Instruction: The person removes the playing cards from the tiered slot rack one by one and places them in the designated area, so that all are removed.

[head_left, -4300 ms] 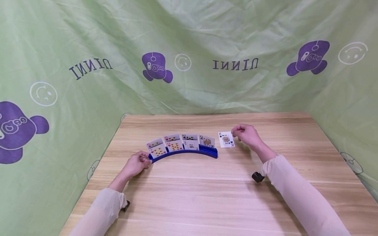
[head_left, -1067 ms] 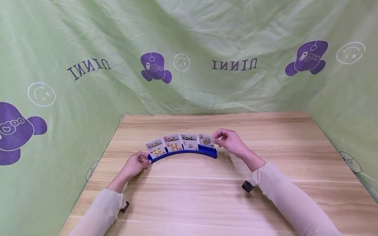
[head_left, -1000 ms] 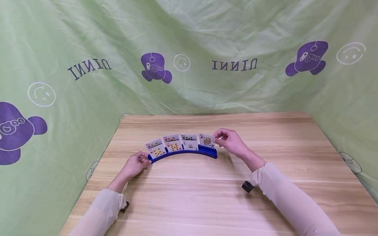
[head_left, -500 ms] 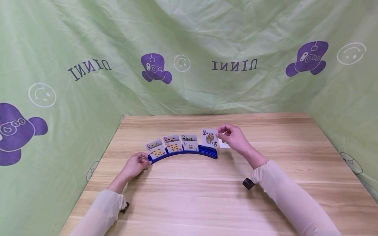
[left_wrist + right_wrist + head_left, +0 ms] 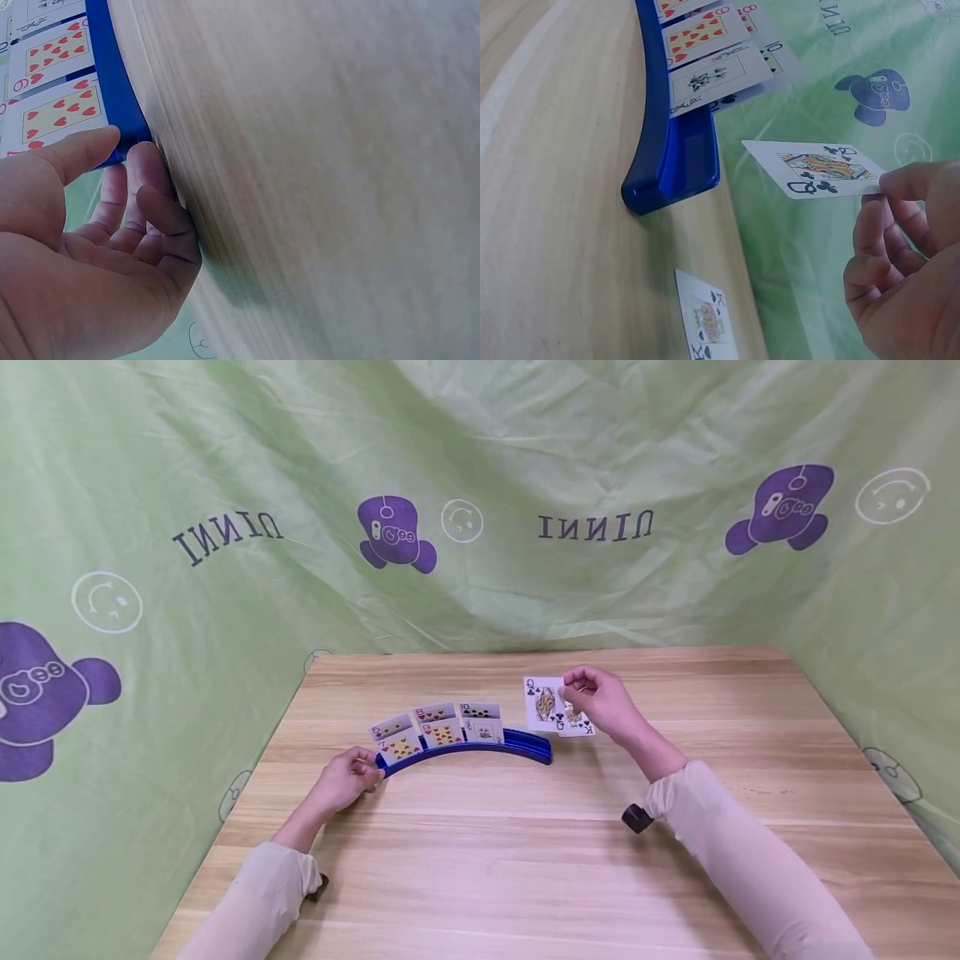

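Observation:
My left hand (image 5: 345, 781) pinches the left end of a curved blue card holder (image 5: 528, 746) between thumb and fingertips. Two rows of playing cards stand in the holder; a seven of hearts (image 5: 66, 112), a nine of hearts (image 5: 56, 54) and a joker (image 5: 718, 78) fill the front row. Held in the air between thumb and fingers of my right hand (image 5: 602, 700) is a queen of clubs (image 5: 821, 168), apart from the holder. Beneath it, a king of spades (image 5: 705, 319) lies face up on the table, partly covered in the head view by the queen and the hand.
The back row shows a five (image 5: 392, 725), an eight (image 5: 435, 712) and a ten (image 5: 480, 709). The holder's right end bears no card. The wooden table (image 5: 465, 860) meets green cloth walls (image 5: 480, 593) printed with purple figures at its back and sides.
My right hand was at the king, then took hold of the queen in the holder's right end. It has lifted the queen out, up and rightward. The left hand has stayed put.

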A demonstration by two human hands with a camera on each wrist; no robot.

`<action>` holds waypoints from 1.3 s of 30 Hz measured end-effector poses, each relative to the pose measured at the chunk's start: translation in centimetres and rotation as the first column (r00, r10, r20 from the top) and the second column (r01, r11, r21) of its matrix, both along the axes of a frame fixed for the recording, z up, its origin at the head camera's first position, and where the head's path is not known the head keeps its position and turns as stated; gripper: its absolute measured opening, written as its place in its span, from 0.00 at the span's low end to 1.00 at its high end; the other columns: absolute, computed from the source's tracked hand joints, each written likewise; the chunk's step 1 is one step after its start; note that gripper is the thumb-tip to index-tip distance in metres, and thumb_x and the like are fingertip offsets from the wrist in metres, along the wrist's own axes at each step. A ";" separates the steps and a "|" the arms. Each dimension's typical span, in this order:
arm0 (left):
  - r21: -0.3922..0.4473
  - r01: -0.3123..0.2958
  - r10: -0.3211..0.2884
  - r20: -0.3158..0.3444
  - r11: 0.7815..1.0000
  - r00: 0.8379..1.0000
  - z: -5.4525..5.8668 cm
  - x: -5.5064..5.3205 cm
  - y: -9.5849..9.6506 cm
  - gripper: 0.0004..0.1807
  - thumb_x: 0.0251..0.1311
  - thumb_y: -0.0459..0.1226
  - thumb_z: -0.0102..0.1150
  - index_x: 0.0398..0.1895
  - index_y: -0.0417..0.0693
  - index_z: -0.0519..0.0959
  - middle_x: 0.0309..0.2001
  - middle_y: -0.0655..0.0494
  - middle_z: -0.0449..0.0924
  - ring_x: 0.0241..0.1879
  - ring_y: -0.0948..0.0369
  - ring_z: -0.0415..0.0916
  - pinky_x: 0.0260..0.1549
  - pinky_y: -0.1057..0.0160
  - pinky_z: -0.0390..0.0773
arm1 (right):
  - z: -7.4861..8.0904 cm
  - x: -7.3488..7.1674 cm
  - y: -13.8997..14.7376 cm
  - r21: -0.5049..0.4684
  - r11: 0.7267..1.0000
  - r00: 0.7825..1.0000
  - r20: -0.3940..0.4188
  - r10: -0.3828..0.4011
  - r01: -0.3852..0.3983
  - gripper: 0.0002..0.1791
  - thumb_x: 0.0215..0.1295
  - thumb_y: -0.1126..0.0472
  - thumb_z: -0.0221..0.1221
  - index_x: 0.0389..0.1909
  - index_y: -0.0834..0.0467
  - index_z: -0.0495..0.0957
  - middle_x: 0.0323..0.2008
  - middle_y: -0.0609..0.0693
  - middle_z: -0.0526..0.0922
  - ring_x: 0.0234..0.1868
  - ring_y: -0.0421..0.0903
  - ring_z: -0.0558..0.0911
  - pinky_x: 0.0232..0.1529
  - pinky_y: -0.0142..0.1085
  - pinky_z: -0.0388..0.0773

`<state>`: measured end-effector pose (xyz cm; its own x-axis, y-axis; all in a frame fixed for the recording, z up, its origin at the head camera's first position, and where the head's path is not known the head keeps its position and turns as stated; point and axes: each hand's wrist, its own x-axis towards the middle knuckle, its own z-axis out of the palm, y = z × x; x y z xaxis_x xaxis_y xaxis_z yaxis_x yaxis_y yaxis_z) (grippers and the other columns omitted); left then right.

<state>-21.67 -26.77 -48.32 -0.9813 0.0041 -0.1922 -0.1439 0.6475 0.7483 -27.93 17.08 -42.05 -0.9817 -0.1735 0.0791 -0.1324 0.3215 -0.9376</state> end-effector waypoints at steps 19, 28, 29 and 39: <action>0.010 0.003 -0.003 0.002 1.000 1.000 0.0 0.1 0.1 0.16 0.60 0.30 0.62 0.50 0.35 0.73 0.34 0.47 0.84 0.28 0.62 0.76 0.29 0.66 0.74 | -0.2 -1.0 1.9 0.014 0.999 0.999 0.020 -0.043 0.043 0.16 0.69 0.64 0.58 0.53 0.69 0.74 0.36 0.55 0.81 0.28 0.43 0.78 0.31 0.28 0.76; 0.013 0.005 -0.005 -0.004 1.000 1.000 0.0 0.3 0.0 0.16 0.59 0.29 0.62 0.50 0.34 0.73 0.34 0.45 0.84 0.28 0.62 0.76 0.28 0.67 0.73 | -0.5 -1.4 2.7 0.042 0.996 0.997 0.010 -0.077 0.076 0.17 0.69 0.63 0.58 0.53 0.69 0.74 0.35 0.53 0.81 0.26 0.40 0.76 0.29 0.29 0.74; 0.012 0.005 -0.005 -0.004 1.000 1.000 0.0 0.3 0.0 0.16 0.59 0.29 0.62 0.50 0.34 0.73 0.34 0.45 0.84 0.28 0.62 0.76 0.28 0.67 0.73 | -0.5 -1.4 2.8 0.046 0.996 0.997 0.011 -0.079 0.079 0.17 0.69 0.62 0.58 0.53 0.68 0.74 0.35 0.52 0.81 0.26 0.39 0.76 0.29 0.30 0.74; 0.014 0.004 -0.004 -0.001 1.000 1.000 -0.1 0.0 0.0 0.16 0.59 0.29 0.61 0.50 0.35 0.73 0.34 0.46 0.84 0.27 0.62 0.76 0.28 0.66 0.73 | -1.2 -1.9 4.0 0.063 0.993 0.994 0.037 -0.105 0.103 0.16 0.69 0.61 0.57 0.53 0.67 0.74 0.35 0.52 0.80 0.27 0.41 0.77 0.31 0.32 0.76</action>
<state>-21.64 -26.77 -48.43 -0.9815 0.0111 -0.1911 -0.1403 0.6375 0.7576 -29.86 21.08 -43.23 -0.9968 -0.0738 0.0318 -0.0581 0.3878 -0.9199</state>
